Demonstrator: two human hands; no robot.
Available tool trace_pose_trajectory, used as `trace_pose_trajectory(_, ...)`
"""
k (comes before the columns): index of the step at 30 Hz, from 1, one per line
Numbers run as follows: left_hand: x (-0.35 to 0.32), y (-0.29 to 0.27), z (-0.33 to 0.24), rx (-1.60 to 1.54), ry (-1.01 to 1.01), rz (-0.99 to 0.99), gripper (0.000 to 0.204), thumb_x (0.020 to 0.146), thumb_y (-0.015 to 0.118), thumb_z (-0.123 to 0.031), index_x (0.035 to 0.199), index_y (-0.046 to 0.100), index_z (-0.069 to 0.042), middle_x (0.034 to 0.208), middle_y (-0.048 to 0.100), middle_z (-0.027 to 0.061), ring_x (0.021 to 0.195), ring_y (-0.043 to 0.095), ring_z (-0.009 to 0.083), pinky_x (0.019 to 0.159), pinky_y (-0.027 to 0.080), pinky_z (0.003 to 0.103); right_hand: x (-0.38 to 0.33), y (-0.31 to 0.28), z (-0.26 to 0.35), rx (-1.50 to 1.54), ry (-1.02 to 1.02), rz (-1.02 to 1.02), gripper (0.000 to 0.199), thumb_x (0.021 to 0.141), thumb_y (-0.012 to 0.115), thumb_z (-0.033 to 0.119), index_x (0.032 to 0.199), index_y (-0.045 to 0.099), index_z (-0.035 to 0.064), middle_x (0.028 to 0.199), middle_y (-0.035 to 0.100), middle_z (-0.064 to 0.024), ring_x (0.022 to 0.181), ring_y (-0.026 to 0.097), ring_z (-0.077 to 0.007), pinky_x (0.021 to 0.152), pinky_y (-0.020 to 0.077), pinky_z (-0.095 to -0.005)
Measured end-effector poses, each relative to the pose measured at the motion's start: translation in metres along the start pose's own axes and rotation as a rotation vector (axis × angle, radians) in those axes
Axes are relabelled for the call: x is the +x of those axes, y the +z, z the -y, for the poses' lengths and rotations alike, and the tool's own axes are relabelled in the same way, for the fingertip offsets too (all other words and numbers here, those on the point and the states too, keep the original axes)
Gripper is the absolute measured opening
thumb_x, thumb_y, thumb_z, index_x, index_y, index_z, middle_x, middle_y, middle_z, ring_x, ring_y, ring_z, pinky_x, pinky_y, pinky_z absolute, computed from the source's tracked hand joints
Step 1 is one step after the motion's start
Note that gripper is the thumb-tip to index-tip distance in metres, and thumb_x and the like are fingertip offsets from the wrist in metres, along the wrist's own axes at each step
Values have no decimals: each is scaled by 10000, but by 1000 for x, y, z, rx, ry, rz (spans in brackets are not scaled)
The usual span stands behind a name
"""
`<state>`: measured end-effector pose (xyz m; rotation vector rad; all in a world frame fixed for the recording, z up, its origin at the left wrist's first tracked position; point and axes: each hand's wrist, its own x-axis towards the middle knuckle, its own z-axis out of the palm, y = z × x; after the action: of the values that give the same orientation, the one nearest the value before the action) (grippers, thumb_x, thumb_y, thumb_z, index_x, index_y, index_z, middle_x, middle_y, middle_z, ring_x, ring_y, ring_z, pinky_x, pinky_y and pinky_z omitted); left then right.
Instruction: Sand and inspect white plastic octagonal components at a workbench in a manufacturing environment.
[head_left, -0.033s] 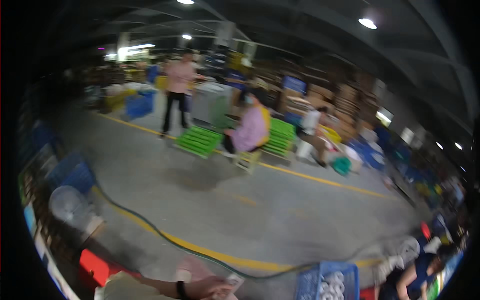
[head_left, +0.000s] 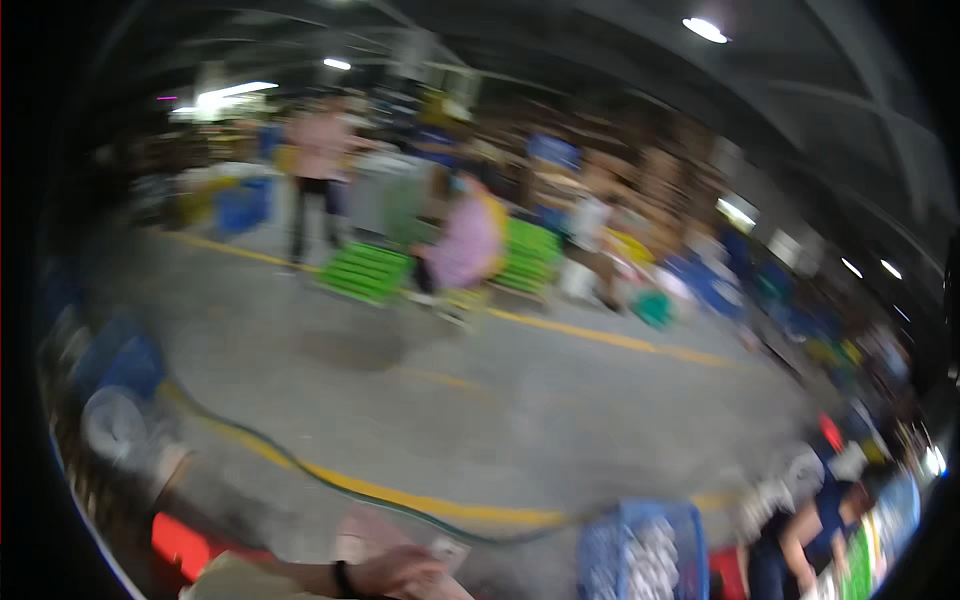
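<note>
My left forearm comes in at the lower edge in a pale sleeve, with a black band at the wrist. My left hand (head_left: 395, 573) is blurred, its fingers bent together around the edge of a small flat white piece (head_left: 450, 550). The piece's kind cannot be made out. Behind and below the hand shows pink cloth (head_left: 365, 530). My right hand is out of view. To the right of my hand stands a blue plastic crate (head_left: 700, 555) full of white parts (head_left: 652, 560), too blurred to name.
Red objects (head_left: 180, 545) lie at lower left. A dark hose (head_left: 370, 498) crosses the grey floor beside a yellow line. A co-worker (head_left: 815, 535) bends at lower right. Farther off, a seated person (head_left: 470, 238) and a standing person (head_left: 320, 165) are near green pallets (head_left: 365, 272).
The whole view has swung to the right, so the room slides leftward and slightly up. My left hand stays low with the white piece, and more of the crate shows.
</note>
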<state>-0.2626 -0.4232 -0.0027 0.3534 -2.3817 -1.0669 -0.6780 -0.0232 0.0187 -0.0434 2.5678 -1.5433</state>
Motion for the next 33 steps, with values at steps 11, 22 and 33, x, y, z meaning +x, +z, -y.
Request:
trace_pose_trajectory(11,-24,23,20,-248,-236,-15,255,711,652,-222,876,590,-38,885,607,149,831,598,283,696,474,365,29,62,-47,83,2,147,391,774,561,281,1114,572,88,849,626,-86,720,581,-180,659,479,-308)
trace_pose_trajectory(22,-46,35,22,-1334,-891,-76,264,892,527,-211,1069,522,-15,764,509,-27,666,456,47,600,369,174,15,100,18,81,-33,293,372,768,569,208,1114,559,73,829,620,-88,682,575,-175,622,478,-307)
trace_pose_trajectory(33,-44,23,28,-1347,-852,-29,219,907,497,-204,1028,545,-28,745,502,-24,653,442,42,579,364,174,-14,89,20,96,18,218,362,761,577,134,1114,546,57,810,614,-90,643,569,-170,585,477,-306)
